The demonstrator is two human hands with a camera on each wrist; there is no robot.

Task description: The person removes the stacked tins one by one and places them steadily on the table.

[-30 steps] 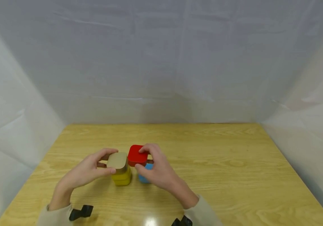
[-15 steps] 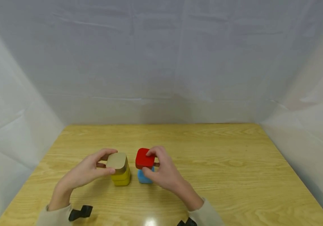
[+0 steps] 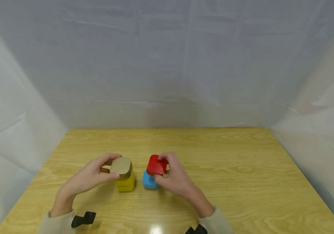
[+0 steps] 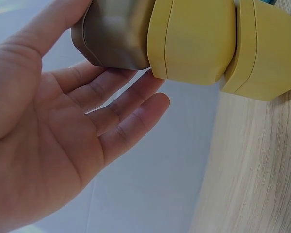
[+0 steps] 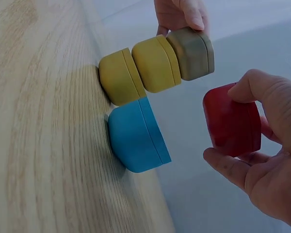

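On the wooden tabletop [image 3: 228, 169] the left hand [image 3: 89, 177] pinches a tan block [image 3: 121, 166] between thumb and fingers. That block tops a stack of two yellow blocks [image 3: 126, 183], a little left of the tabletop's middle and toward the near edge. Just to the right, the right hand [image 3: 177, 178] grasps a red block [image 3: 156, 165] with thumb and fingertips, holding it tilted above a blue block [image 3: 149, 182] that sits on the tabletop.

The head view hides whether red and blue touch. The right wrist view settles it: the red block [image 5: 233, 121] is lifted clear of the blue block [image 5: 136, 136], with open space between them, and the blue block stands just beside the lower yellow block [image 5: 116, 77]. That view also shows the thumb on the red block's upper edge and a finger under it.

The left wrist view shows what the head view cannot: the palm of the left hand [image 4: 43, 145] is open behind the stack, the thumb lying across the tan block [image 4: 114, 34] and the fingers reaching beneath it. It shows the seams between the upper yellow block [image 4: 194, 41] and the lower one.

The tabletop is light wood with plain grain and a glare spot near the near edge. White sheeting [image 3: 167, 65] closes off the far side and both flanks. Pale sleeves [image 3: 57, 224] cover both forearms.
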